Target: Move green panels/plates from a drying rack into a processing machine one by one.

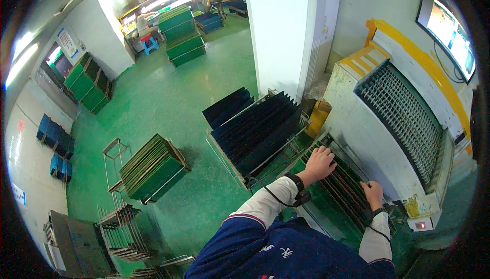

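Observation:
Just in front of me a wire rack holds several thin dark-green panels [341, 193] standing on edge. At the far side of this row, my left hand [319, 163] curls its fingers over the top of a panel. My right hand [373, 195] is closed at the right end of the row, thumb and fingers pinching a panel edge. Which single panel each hand grips is hard to make out among the close edges. A dark band with a cord circles each wrist.
A white machine [377, 121] with a slatted roller conveyor [406, 116] stands at the right, below a wall screen [449, 31]. Beyond my left hand is a rack of dark-blue panels [255, 131]. Another rack holds green panels [153, 169] on the left. People work at far benches.

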Demonstrator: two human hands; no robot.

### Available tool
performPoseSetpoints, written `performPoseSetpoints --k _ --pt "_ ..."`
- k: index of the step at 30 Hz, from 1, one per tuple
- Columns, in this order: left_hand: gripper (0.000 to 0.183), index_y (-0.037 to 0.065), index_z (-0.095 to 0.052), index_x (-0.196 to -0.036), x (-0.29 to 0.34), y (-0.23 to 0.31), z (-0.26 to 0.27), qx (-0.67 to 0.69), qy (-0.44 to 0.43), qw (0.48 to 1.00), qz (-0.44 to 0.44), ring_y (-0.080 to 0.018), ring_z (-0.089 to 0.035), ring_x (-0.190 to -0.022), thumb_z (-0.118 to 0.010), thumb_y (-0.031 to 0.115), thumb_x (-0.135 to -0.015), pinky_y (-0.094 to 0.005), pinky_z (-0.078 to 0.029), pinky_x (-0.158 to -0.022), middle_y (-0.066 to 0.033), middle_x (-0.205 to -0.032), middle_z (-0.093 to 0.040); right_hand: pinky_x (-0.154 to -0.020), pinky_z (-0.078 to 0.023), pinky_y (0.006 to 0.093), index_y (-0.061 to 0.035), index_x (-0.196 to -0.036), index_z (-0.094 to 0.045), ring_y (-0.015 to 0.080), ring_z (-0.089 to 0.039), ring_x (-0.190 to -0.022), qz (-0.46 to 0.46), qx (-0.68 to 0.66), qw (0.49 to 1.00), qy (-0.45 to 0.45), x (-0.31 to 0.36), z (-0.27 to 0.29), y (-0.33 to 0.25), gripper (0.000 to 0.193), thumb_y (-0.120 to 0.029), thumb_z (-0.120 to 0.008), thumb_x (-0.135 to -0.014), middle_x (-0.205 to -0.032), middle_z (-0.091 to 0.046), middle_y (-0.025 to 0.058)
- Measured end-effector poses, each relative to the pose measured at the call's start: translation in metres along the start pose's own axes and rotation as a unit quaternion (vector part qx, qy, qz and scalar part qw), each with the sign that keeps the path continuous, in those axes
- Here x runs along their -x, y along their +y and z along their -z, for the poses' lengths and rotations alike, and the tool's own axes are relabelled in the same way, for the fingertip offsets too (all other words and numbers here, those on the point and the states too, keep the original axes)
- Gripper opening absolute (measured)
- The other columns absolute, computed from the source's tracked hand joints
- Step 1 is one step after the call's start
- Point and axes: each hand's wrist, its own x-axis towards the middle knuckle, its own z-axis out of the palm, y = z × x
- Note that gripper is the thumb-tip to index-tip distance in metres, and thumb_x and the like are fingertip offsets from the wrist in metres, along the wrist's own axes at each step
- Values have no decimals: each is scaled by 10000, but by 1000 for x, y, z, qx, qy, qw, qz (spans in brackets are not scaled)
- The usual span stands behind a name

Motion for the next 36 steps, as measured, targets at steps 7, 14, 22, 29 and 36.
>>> performPoseSetpoints --k 7,14,22,29,36 --pt "330 71 -688 -995 -2 1 0 -1 -3 1000 2 -329 -546 -1124 -717 389 -909 -454 -438 -978 -117 -1068 -630 -599 -401 491 33 -722 -650 417 -533 -605 30 -26 999 17 -3 2 -2 521 -447 -802 -856 -664 -553 255" --pt "350 72 -687 -995 -3 1 -2 -7 -12 1000 8 -327 -546 -1131 -712 411 -912 -461 -446 -979 -110 -1065 -629 -634 -454 476 35 -770 -683 420 -602 -656 14 -30 999 9 0 0 1 485 -427 -797 -864 -702 -622 244" --pt "365 63 -690 -975 -3 5 -1 -8 -7 1000 14 -319 -544 -1128 -731 416 -891 -450 -439 -980 -106 -1054 -629 -663 -469 492 16 -818 -712 424 -634 -717 -8 -5 1000 -17 1 4 -1 487 -463 -790 -856 -756 -661 240" --pt "396 60 -683 -992 -3 8 3 -21 -35 999 28 -329 -552 -1123 -716 446 -913 -462 -443 -989 -120 -1074 -635 -764 -515 535 -22 -857 -723 454 -678 -894 -12 10 999 -51 9 2 1 543 -565 -741 -864 -903 -721 233" --pt "408 49 -677 -1046 5 5 -2 -23 -21 999 30 -345 -535 -1190 -734 426 -901 -473 -437 -1034 -132 -1123 -624 -770 -503 544 -61 -896 -736 444 -674 -930 5 -13 994 -107 16 2 2 441 -500 -691 -904 -938 -721 224"
